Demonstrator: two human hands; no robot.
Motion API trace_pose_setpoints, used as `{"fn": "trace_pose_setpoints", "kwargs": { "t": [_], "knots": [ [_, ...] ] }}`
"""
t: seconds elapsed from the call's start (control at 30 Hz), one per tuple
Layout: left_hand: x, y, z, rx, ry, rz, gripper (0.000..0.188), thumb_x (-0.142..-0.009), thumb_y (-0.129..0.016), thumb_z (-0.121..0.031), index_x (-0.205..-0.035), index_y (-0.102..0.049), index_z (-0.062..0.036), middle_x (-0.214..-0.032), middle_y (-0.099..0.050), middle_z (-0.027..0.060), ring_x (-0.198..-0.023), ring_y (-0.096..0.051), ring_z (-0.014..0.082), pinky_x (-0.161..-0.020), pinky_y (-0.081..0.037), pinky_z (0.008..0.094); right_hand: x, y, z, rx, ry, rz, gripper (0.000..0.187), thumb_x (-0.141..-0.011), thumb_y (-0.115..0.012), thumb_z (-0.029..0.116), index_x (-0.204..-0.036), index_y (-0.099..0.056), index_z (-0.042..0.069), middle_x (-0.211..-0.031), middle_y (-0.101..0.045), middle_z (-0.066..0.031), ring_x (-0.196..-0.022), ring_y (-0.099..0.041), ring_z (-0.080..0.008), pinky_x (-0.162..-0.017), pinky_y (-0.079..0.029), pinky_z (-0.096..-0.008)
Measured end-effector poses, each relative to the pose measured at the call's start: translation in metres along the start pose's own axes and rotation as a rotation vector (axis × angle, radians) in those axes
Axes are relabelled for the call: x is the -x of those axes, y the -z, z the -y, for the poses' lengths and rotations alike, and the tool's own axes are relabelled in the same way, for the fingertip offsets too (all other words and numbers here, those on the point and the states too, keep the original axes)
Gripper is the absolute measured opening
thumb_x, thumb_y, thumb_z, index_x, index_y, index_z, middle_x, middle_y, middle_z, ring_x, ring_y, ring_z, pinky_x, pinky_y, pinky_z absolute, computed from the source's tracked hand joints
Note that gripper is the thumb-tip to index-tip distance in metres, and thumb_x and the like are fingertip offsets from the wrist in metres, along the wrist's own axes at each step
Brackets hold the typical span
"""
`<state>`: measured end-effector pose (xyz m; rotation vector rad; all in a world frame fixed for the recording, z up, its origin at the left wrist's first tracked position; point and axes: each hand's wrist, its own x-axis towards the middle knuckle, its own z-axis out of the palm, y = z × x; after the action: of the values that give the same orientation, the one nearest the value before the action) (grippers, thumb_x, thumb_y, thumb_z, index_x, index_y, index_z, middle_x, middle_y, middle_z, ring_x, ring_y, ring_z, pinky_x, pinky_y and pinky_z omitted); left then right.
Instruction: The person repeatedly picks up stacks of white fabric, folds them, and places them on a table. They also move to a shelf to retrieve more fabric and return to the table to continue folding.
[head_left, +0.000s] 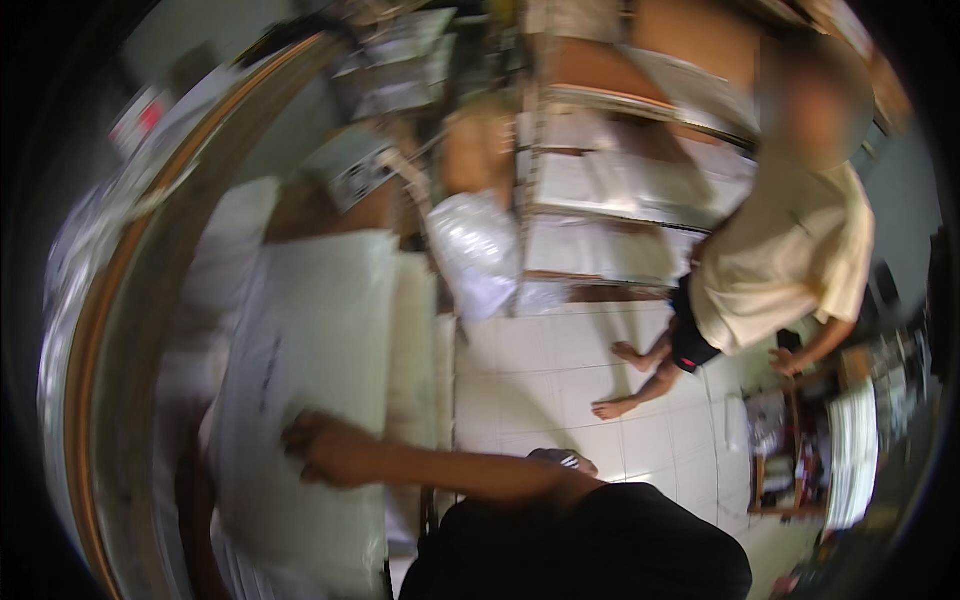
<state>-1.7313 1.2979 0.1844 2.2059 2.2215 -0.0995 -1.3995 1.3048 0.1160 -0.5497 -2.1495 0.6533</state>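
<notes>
A large flat white pack (310, 330), wrapped in what looks like clear plastic with a few dark marks on its face, lies lengthwise at the left. Across its lower half reaches my right arm, and my right hand (335, 450) is over the pack's surface, apparently touching it. The fingers look bent but are smeared by motion. My left forearm (195, 510) runs dark and blurred along the pack's left edge. Its hand (197, 440) is by that edge, with the fingers not visible. More pale sheets (415, 340) lie under or beside the pack on its right.
A long brown-edged beam or panel (130, 270) curves along the left. Shelves (600, 190) with pale stacks stand behind. A clear plastic bag (478, 240) hangs near a grey box (350, 170). A barefoot person (780, 250) stands on the tiled floor (520, 370); a low rack (790, 450) is at right.
</notes>
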Motion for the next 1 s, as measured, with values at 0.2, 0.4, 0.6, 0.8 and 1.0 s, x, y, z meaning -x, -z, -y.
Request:
{"fn": "trace_pose_setpoints", "kwargs": {
  "t": [0.2, 0.4, 0.6, 0.8, 1.0],
  "knots": [
    [-0.007, 0.03, -0.039, 0.367, 0.109, -0.023, 0.052, -0.097, -0.053, -0.037, -0.135, -0.048, -0.0023, -0.135, -0.053, 0.0176, -0.128, -0.047, 0.0334, -0.109, -0.033, 0.0378, 0.001, 0.018, 0.003, 0.103, -0.051, -0.003, 0.04, -0.076, -0.075, 0.02, -0.109, -0.066, 0.001, -0.124, -0.06, -0.0117, -0.108, -0.055, -0.0323, -0.095, -0.044, -0.0415],
    [0.0, 0.006, 0.003, 0.22, -0.04, -0.129, 0.044, -0.091, -0.058, -0.026, -0.129, -0.051, -0.005, -0.127, -0.056, 0.0165, -0.123, -0.05, 0.0327, -0.103, -0.038, 0.0377, -0.005, 0.025, 0.021, 0.085, -0.071, 0.038, 0.04, -0.075, -0.076, 0.018, -0.109, -0.065, 0.0, -0.119, -0.063, -0.0119, -0.102, -0.056, -0.0318, -0.091, -0.046, -0.0396],
    [-0.021, -0.007, 0.021, 0.147, -0.207, -0.123, 0.039, -0.084, -0.062, -0.015, -0.122, -0.054, -0.0077, -0.118, -0.058, 0.0154, -0.117, -0.054, 0.0319, -0.098, -0.043, 0.0376, 0.002, 0.025, 0.015, 0.085, -0.087, -0.003, 0.038, -0.075, -0.074, 0.022, -0.106, -0.066, 0.0, -0.117, -0.063, -0.0101, -0.105, -0.055, -0.0293, -0.094, -0.045, -0.0379],
    [0.0, 0.004, 0.021, 0.106, -0.225, -0.124, 0.041, -0.079, -0.063, -0.003, -0.119, -0.056, -0.0107, -0.119, -0.057, 0.0157, -0.113, -0.056, 0.0336, -0.093, -0.048, 0.0389, 0.001, 0.017, 0.011, 0.091, -0.098, 0.016, 0.037, -0.075, -0.074, 0.02, -0.106, -0.066, 0.001, -0.118, -0.063, -0.0101, -0.107, -0.054, -0.0295, -0.096, -0.044, -0.0386],
    [-0.016, 0.004, 0.008, 0.051, -0.239, -0.078, 0.044, -0.095, -0.046, -0.006, -0.138, -0.049, -0.016, -0.145, -0.04, 0.019, -0.13, -0.044, 0.0358, -0.107, -0.038, 0.0392, 0.006, 0.011, -0.008, 0.091, -0.049, -0.099, 0.037, -0.073, -0.076, 0.019, -0.103, -0.066, 0.001, -0.118, -0.062, -0.0127, -0.11, -0.054, -0.0334, -0.096, -0.044, -0.0418]
  ]
}}
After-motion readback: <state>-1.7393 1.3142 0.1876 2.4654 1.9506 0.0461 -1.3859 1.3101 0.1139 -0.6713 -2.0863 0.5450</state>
